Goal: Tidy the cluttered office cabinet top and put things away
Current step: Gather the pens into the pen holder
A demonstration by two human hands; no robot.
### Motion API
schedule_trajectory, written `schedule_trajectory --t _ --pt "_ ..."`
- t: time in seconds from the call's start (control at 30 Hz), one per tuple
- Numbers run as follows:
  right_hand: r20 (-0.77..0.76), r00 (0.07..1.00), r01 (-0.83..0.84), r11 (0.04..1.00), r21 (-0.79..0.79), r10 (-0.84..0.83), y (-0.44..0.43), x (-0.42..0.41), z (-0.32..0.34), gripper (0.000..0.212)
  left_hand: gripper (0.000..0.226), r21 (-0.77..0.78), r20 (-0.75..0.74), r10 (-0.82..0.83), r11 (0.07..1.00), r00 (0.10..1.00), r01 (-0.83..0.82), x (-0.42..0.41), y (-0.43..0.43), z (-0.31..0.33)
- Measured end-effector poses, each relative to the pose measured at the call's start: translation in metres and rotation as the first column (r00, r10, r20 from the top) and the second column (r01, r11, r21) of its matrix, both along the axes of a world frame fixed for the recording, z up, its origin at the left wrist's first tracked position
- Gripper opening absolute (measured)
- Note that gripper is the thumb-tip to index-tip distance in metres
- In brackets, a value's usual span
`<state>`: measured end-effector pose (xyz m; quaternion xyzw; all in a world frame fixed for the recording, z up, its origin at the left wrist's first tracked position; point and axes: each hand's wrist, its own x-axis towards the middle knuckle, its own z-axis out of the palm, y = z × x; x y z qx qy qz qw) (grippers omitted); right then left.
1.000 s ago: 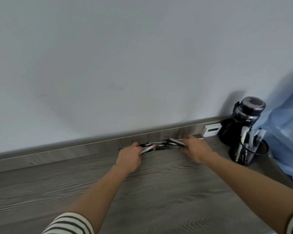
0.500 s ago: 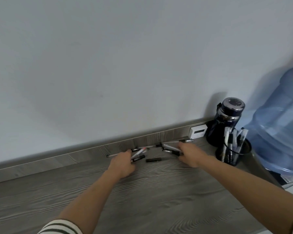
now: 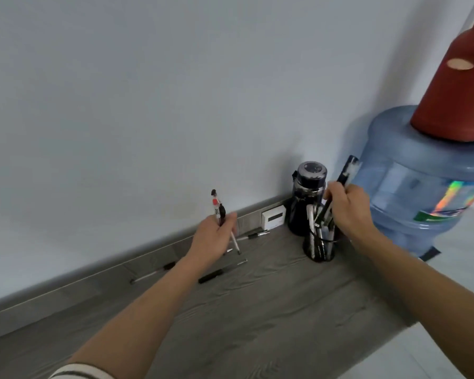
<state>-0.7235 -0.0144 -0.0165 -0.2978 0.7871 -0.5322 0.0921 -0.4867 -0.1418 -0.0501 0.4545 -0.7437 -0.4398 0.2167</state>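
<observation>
Right hand (image 3: 345, 210) is curled round a dark pen (image 3: 347, 170), holding it upright directly over the mesh pen holder (image 3: 320, 248). The holder stands just beside the black flask (image 3: 307, 198), near the cabinet top's (image 3: 257, 318) right edge. Left hand (image 3: 214, 239), lifted off the surface, pinches a bundle of pens (image 3: 219, 210) upright; at least 3 loose pens (image 3: 220, 272) lie beneath and beside it near the back ledge, with bare wood on the wrist side.

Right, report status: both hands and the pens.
Left hand grips red-marked pens, upright. Right hand holds a dark pen over the pen cup. Loose pens lie on the cabinet top. Nothing blocks the cup.
</observation>
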Motion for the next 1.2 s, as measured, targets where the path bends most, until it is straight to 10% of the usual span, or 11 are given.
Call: schedule_trajectory --t 0.4,0.73,1.2 --pt "-0.057 0.978 -0.140 0.835 0.532 0.200 0.028 -0.059 -0.042 0.037 0.029 0.113 -0.191 -0.069 0.989 0.979 0.092 -0.090 0.044 0.035" --pt "0.319 0.936 -0.220 0.953 0.210 0.146 0.061 -0.083 -0.039 0.019 0.018 0.116 -0.097 -0.128 0.983 0.987 0.139 -0.168 0.066 0.019" --pt "0.109 0.986 -0.146 0.961 0.236 0.123 0.082 -0.073 -0.052 0.014 0.030 0.057 -0.013 -0.131 0.990 0.991 0.131 -0.168 0.054 0.030"
